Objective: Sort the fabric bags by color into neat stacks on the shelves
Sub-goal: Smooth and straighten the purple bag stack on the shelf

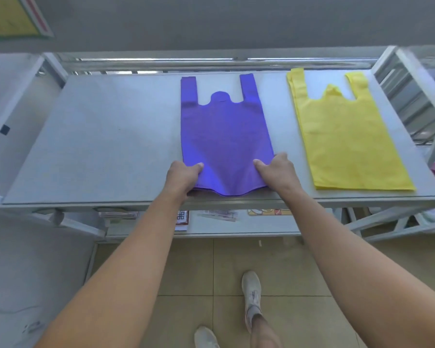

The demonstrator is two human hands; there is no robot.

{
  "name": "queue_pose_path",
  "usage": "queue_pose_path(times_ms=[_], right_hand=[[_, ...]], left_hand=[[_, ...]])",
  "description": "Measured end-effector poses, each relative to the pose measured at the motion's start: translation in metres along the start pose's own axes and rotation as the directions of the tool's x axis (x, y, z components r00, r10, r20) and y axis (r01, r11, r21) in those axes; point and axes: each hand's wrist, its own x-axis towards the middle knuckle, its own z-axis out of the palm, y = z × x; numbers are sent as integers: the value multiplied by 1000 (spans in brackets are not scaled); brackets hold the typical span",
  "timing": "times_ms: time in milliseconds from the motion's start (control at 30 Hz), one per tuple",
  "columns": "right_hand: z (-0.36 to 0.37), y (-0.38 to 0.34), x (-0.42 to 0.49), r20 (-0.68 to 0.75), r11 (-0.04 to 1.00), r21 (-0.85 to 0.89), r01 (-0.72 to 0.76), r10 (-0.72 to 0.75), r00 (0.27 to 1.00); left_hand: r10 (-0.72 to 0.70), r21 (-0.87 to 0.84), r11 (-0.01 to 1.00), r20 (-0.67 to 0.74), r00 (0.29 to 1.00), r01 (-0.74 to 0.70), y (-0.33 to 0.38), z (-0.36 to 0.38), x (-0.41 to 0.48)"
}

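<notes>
Fingers of the left hand (183,175) and right hand (276,169) are closed, pinching the purple bag's (224,136) bottom corners at the shelf's (98,146) front edge; the yellow bag (347,136) lies toward the right edge. Uneven pulling could wrinkle the hem or drag it off.

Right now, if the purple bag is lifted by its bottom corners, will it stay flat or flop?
The purple bag will probably flop: its bottom edge already buckles between the hands, left and right. It looks thin, so likely light.
</notes>
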Motion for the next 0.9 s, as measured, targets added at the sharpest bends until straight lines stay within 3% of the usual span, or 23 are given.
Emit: queue_pose_path(times_ms=[133, 367, 567, 700, 900], right_hand=[[5, 15, -1, 103, 999, -9, 32, -31, 994], [-8, 17, 4, 51, 997, -63, 52, -49, 998], [-18, 34, 8, 25, 992, -113, 56, -53, 998], [-16, 36, 10, 27, 994, -100, 32, -29, 999], [-19, 39, 10, 33, 999, -34, 12, -11, 999]], left_hand=[[126, 154, 981, -56, 990, -116, -20, -1, -6], [223, 186, 964, -164, 961, -192, -20, 2, 1], [207, 283, 946, -148, 967, -159, -17, 19, -5], [139, 260, 961, -147, 979, -97, -11, 20, -11], [206, 275, 949, -173, 963, -154, -16, 22, -12]])
